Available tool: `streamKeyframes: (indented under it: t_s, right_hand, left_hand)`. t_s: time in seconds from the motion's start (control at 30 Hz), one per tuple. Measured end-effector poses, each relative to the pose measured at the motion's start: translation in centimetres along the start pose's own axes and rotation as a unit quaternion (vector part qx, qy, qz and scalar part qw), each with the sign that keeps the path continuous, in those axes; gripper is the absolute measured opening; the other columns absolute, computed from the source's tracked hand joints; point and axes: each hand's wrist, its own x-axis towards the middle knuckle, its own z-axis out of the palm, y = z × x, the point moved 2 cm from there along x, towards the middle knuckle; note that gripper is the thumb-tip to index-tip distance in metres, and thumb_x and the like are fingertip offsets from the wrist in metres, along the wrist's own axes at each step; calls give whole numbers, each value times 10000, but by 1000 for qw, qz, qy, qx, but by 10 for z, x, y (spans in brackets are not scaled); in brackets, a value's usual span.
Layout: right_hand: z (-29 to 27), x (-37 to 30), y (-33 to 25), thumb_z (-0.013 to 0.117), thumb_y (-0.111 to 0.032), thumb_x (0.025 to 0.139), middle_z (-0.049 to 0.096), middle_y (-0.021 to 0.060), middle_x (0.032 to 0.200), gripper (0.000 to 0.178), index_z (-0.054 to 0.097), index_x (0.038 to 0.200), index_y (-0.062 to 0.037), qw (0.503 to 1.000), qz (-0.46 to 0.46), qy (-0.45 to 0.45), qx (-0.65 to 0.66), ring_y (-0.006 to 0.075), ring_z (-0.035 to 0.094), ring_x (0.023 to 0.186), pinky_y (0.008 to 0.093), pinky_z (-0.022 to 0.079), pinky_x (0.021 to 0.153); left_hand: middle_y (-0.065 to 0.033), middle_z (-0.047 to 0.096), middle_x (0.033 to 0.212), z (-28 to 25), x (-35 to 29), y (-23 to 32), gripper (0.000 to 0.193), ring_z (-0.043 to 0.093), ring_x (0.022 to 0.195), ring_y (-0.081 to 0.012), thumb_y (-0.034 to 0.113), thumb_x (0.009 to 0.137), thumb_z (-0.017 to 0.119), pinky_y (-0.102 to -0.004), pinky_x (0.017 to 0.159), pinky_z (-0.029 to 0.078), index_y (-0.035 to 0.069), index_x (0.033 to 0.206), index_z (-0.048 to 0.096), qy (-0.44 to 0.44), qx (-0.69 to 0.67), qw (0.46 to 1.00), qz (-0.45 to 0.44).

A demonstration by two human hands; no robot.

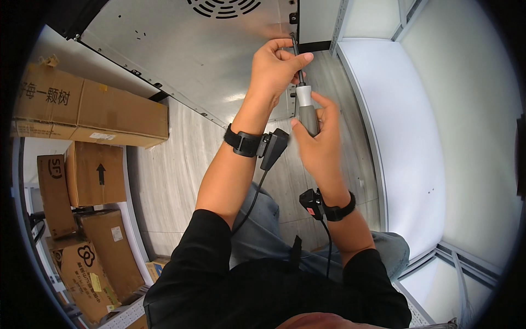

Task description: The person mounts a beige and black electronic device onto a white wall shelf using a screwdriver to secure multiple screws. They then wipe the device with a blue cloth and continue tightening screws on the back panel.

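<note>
Cardboard boxes (87, 107) stacked far left of both hands, well apart from the work. Grey metal panel (181, 60) sits upright just left of the hands, vent holes near its top, a row of small screws along its lower edge.

Left hand (274, 68) is closed narrow, fingertips pinched round the screwdriver shaft (296, 55) near the tip. Tip is up at the panel's right edge, beside a small black bracket (293, 17); can't tell if it's seated in a screw head, the spot is too small. Black wrist strap with a wired module (273, 147) hangs under that wrist.

Right hand (318, 140) is just below, curled round the grey screwdriver handle (308, 112), white collar showing above the fingers. It's slightly blurred.

My read: driving a fastener at the panel edge. To do it well: keep the shaft in line with the screw axis, left fingers only guide, right hand pushes along the axis while turning so the tip doesn't cam out. White wall panel (405, 131) lies right of the hands.
</note>
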Motion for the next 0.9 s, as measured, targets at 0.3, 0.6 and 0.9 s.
streamKeyframes:
  t_s: [0.3,0.6,0.9]
  right_hand:
    - [-6,7,7,579,-130,870,591,162,938,534,322,1325,-16,872,159,-163,432,207,605,605,290,449,416]
    - [0,7,21,565,-125,890,588,136,926,472,376,1309,-19,903,148,-110,388,176,610,654,277,475,444]
    - [3,4,20,630,-145,883,569,95,934,517,384,1320,-20,989,32,-29,140,116,582,697,236,477,456]
  left_hand:
    - [-78,663,751,-6,6,-4,387,638,598,-155,59,819,715,-246,490,471,-35,1141,523,-21,-50,998,-24]
    - [-152,696,888,-4,5,-2,346,681,665,-191,25,876,619,-275,523,528,-33,1184,475,-38,-46,998,-25]
    - [-5,606,702,-6,7,-6,486,581,596,-99,75,776,763,-235,544,498,-77,1169,521,3,45,999,24]
